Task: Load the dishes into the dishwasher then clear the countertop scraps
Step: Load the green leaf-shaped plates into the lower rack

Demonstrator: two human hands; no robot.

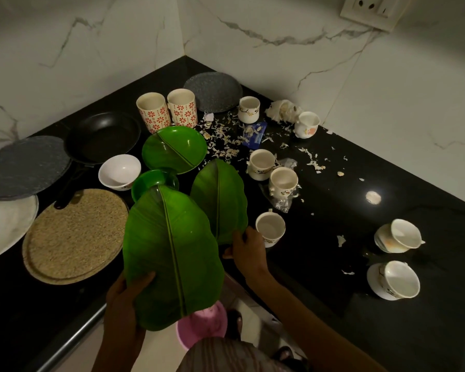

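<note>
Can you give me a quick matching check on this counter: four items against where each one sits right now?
Items:
1. near leaf plate
2. far leaf plate
3. black pan
4. gray plate

Places:
A. in the back corner
B. gripped by the right hand
C. left of the patterned mugs
D. held by the left hand

Pairs: 1-D, 2-B, 3-C, 4-A

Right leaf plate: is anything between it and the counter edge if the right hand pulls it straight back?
Nothing visible blocks it. The right hand already grips the near end of the right leaf plate, next to the counter edge. The nearest cup stands just to its right, off the path but close enough to bump.
</note>
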